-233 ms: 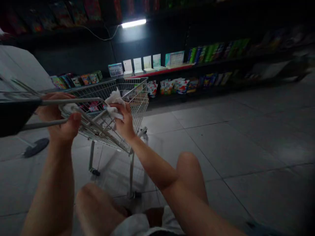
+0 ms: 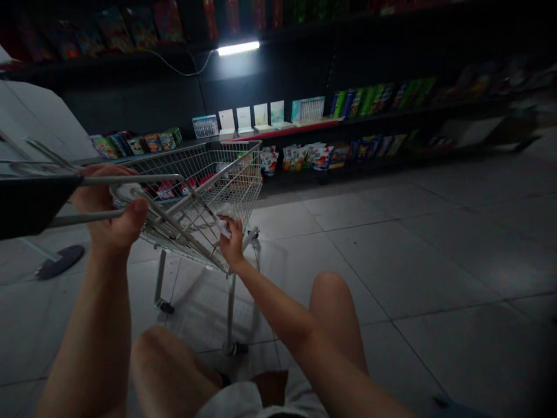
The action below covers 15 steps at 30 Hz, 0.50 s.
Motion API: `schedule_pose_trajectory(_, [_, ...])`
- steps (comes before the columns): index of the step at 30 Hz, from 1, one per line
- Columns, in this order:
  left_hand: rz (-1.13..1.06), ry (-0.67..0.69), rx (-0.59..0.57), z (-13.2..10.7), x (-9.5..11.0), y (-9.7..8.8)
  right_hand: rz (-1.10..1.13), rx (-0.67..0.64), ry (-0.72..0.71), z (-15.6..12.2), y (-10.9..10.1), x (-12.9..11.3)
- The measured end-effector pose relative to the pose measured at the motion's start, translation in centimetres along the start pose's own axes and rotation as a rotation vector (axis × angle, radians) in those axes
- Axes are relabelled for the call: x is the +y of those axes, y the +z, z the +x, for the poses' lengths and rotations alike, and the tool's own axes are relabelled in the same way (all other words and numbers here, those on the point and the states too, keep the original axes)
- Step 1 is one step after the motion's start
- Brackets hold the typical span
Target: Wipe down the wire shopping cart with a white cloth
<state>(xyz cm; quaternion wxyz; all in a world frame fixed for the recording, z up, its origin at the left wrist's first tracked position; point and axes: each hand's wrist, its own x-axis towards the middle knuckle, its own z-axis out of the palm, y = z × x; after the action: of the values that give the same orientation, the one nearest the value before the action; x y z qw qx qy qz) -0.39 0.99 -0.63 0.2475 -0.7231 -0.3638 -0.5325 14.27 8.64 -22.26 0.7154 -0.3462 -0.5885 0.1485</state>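
Note:
A metal wire shopping cart (image 2: 187, 223) stands in front of me, its dark handle end at the left. My left hand (image 2: 113, 209) is closed around the cart's frame near the handle, thumb toward me. A pale piece that I cannot make out shows beside its fingers. Lower on the cart's near side, my right hand (image 2: 232, 239) pinches a crumpled white wipe (image 2: 224, 225) against the frame bar. Part of the wipe is hidden by the fingers.
Dark shelves with boxed goods (image 2: 308, 110) and snack bags (image 2: 319, 157) run behind the cart. A lamp tube (image 2: 238, 48) glows above them. A round dark base (image 2: 61, 262) stands on the tiled floor at left. My bare knees are close below the cart.
My right hand has slid down and to the right along the cart's frame with the white wipe. My left hand keeps its hold on the frame.

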Motion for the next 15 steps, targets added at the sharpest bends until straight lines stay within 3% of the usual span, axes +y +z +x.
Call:
schedule_pose_trajectory(2, [-0.02,0.033,0.025,-0.1,-0.2,-0.1,0.031,0.011,0.026,0.8,-1.2,-0.2])
schedule_pose_trajectory(5, [-0.056,0.096,0.066,-0.2,0.0,-0.3,0.123,0.055,-0.102,4.6,-1.9,-3.1])
schedule_pose_trajectory(8, [-0.059,0.117,0.098,-0.1,0.4,-0.2,0.158,-0.088,-0.274,10.1,-0.5,-5.1])
schedule_pose_trajectory(11, [-0.032,0.117,0.099,-0.2,0.6,0.1,0.128,-0.247,-0.228,15.2,1.3,-3.1])
schedule_pose_trajectory(15, [0.044,0.051,0.079,-0.3,0.7,0.3,0.004,-0.32,-0.076,19.3,1.4,1.2])
